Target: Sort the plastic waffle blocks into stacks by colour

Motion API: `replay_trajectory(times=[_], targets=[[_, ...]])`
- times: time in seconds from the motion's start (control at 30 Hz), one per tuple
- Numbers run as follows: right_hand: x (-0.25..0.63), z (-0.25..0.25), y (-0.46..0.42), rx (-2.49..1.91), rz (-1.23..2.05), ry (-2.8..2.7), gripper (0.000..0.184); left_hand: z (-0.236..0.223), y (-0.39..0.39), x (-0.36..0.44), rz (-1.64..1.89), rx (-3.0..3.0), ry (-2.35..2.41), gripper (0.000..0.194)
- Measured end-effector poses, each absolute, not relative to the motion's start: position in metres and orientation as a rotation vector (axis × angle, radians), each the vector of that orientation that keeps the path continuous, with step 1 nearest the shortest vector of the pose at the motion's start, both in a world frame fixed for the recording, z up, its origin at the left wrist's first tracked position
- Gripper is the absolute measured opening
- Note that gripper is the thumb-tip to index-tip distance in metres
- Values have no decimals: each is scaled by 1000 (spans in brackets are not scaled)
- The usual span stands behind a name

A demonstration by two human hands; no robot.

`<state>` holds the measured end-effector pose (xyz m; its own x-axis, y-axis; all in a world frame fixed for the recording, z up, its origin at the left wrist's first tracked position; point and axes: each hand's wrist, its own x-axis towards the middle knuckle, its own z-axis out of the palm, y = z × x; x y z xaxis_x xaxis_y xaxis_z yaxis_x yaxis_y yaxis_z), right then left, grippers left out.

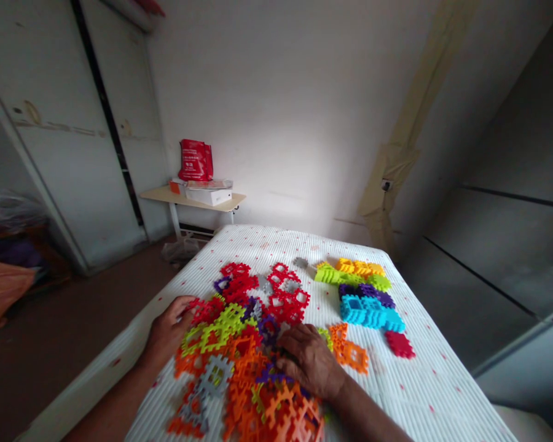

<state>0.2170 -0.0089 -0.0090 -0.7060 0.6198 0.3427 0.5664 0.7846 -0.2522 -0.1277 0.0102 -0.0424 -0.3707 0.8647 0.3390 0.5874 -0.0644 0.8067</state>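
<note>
A loose heap of notched plastic building tiles in orange, red, lime, purple and grey covers the near left of the cloth-covered surface. At the heap's left edge my left hand has its fingers closed on a red building tile. My right hand rests over the right side of the heap, fingers curled down beside a purple tile. Its fingertips are partly hidden, and I cannot make out what they hold. Just right of that hand lie orange tiles.
Rows of tiles stand grouped by colour at the right: yellow, lime, purple and light blue. A red tile lies nearby. Against the wall, a small table bears a red bag and a white box.
</note>
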Motion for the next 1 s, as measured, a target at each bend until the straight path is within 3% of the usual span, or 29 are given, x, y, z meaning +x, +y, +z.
replay_trajectory(times=[1.0], targets=[[217, -10, -9, -888, 165, -2557, 41, -46, 12, -132, 1440, 1374, 2129, 29]])
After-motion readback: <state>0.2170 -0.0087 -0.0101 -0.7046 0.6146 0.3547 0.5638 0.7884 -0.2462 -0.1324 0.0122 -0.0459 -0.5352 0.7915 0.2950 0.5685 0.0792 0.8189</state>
